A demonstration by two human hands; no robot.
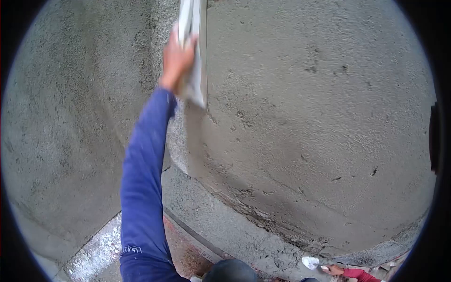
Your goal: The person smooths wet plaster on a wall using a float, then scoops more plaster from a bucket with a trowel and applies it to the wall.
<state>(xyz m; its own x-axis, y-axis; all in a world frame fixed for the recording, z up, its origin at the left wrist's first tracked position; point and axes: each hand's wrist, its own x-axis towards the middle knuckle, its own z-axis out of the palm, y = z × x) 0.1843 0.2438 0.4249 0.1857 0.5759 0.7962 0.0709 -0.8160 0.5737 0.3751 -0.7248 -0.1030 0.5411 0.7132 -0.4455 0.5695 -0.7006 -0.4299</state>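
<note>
Board (199, 70) standing lengthwise in my left hand (177, 58), upper middle of the frame

I am gripping the pale, long board with my left hand, my fingers closing around it near the top of the frame. The board is running from the top edge down to a lower end just left of the upper centre, and its right side is lying along smooth grey plaster (305, 117). My hand and the board are showing a little blurred. My arm, in a blue sleeve (145, 174), is reaching up from the bottom left of the frame. What my right hand is gripping I cannot tell.

The plaster is filling the upper right and centre, with small pits and dark marks dotting it, and its lower border is curving ragged and cracked toward the lower right. A rougher grey surface (61, 117) is covering the left side. A shiny silvery strip (98, 244) is slanting across the lower left, partly behind my sleeve. A dark round thing (230, 271) is showing at the bottom middle. At the lower right, another person's hand (334, 270), in a red sleeve (359, 274), is holding a tool with a whitish blade (310, 262).
</note>
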